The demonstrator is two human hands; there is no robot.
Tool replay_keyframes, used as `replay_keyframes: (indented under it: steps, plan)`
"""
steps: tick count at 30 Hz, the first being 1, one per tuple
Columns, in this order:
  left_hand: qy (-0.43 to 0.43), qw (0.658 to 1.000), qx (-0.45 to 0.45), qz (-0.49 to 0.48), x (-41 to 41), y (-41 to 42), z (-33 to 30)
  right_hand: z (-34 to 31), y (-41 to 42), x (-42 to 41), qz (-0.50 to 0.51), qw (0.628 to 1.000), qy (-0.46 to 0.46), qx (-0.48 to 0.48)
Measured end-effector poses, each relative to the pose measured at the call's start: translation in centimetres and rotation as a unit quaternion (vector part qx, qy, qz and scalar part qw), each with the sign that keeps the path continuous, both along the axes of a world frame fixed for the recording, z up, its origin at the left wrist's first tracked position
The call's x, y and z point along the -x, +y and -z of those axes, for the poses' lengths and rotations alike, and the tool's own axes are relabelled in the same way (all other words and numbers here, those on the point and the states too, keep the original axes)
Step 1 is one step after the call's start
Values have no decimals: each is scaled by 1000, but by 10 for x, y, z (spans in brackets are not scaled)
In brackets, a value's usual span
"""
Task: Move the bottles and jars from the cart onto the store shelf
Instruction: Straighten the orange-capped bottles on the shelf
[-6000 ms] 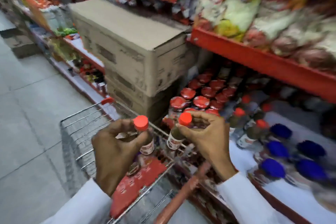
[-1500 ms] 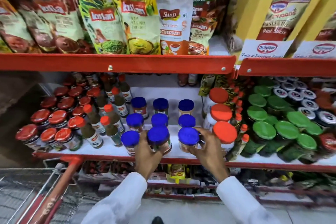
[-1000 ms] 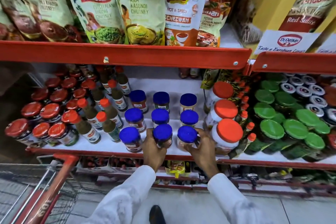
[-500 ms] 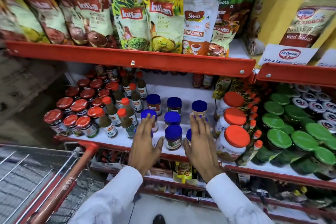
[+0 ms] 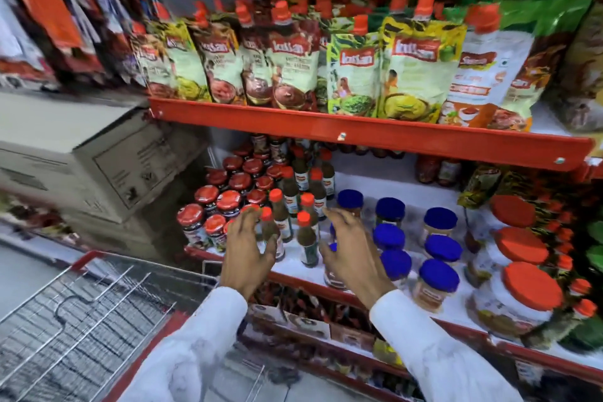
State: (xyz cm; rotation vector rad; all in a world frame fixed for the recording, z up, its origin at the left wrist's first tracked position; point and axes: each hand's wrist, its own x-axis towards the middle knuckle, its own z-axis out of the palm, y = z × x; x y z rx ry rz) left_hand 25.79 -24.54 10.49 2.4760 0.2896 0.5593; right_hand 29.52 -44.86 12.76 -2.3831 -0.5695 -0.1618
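Bottles and jars stand already on the store shelf, and none is in a hand at this moment. Nearest to the camera are two white sleeves, and below on the left the wire cart with its red rim; the part of its basket that shows looks empty of goods, but the rest is out of view.

Beyond the sleeves, both hands are over the front edge of the shelf. The left hand has its fingers spread wide and curved, holding nothing. The right hand is the same, open and empty. Between the two hands stand two small dark bottles with red caps, upright, their long axis vertical. They are just in front of the fingertips, and the left hand seems nearer to the left one; I cannot tell if it touches.

Right of the right hand stand blue-lid jars in rows, and further right bigger jars with orange lids. Left of the bottles is a group of red-lid jars. I judge that the next move goes back to the cart.

Behind, on the upper shelf, sauce pouches stand side by side, and a cardboard box is on the left.
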Motion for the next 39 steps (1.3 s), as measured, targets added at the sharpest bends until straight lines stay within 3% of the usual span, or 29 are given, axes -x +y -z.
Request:
replay_keyframes:
  steps: [8,13,39]
  plan:
    - [57,996,3,64,-50,53,1,-3,71,-43,125,990,60,13]
    - [50,993,38,99,-64,54,4,8,84,-56,161,982,101,14]
    - [120,966,77,216,-83,81,4,15,83,-63,89,987,132,15]
